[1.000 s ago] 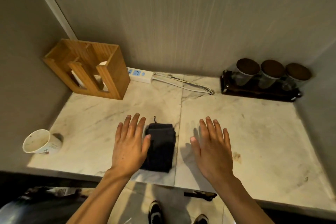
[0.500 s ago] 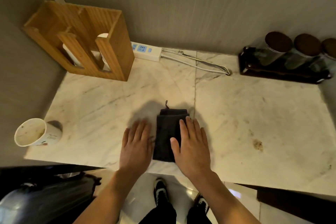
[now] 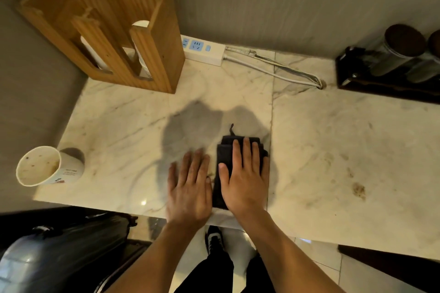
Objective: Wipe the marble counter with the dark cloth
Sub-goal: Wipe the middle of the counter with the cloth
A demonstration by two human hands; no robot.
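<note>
While the folded dark grey cloth [image 3: 226, 157] lies flat near the front edge of the white veined marble desk [image 3: 321, 150], just below the middle of the frame, it is covered over most of its right part by the right hand [image 3: 244, 182]. That hand is laid palm down on the fabric, its fingers [image 3: 246, 152] held straight and close together and reaching almost to the far edge of the cloth; nothing is gripped, the cloth being only pressed under the flat palm. A strip of the cloth is left uncovered along the thumb side, and a small loop is seen sticking out at its far edge. The left hand [image 3: 189, 192] is laid flat on the bare marble just beside the cloth, on its left, with fingers [image 3: 195, 166] extended and only slightly spread; whether its edge touches the fabric cannot be told, since the hand is a little blurred.

A seam in the marble is seen running up the frame just right of the cloth. Brown stains [image 3: 358, 190] are visible at the right of the desk, well apart from the cloth. At the far left edge a used white paper cup [image 3: 47, 167] is stood. In the upper left a slotted wooden holder [image 3: 114, 28] is placed against the wall, with a white power strip [image 3: 204, 51] just beside it. At the upper right, dark-lidded jars [image 3: 400, 50] are held in a dark tray [image 3: 381, 88].
</note>
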